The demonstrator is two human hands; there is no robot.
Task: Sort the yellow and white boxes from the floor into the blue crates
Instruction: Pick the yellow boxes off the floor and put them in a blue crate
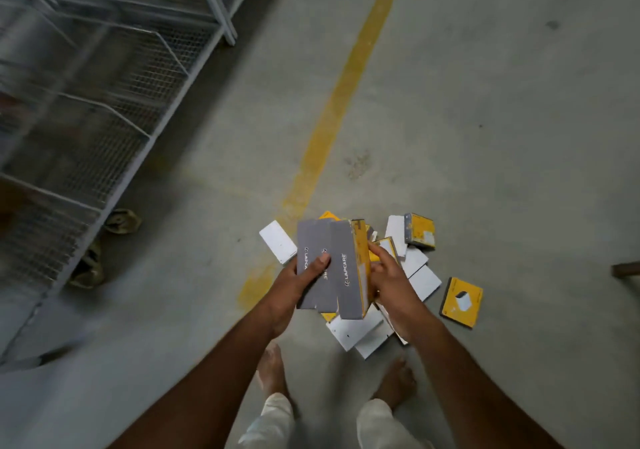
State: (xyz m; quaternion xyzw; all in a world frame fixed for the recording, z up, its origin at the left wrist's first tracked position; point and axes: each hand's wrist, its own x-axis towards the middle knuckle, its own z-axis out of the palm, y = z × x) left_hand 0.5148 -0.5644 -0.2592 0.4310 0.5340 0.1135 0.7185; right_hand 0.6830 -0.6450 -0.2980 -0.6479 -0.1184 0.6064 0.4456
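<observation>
A wire rack (86,109) fills the upper left of the frame, and no blue crates show anywhere. Lower centre, a heap of yellow and white boxes (415,275) lies on the floor (502,102), unsorted. Just above it the hands hold a fanned stack of grey-faced boxes (332,268): left hand (298,282) grips it underneath, thumb on top; right hand (391,282) clasps its yellow edge. Sorting looks barely begun (judging by the heap).

A warehouse: bare concrete floor (485,102), painted yellow line (341,102), wire-mesh racking (104,85).
</observation>
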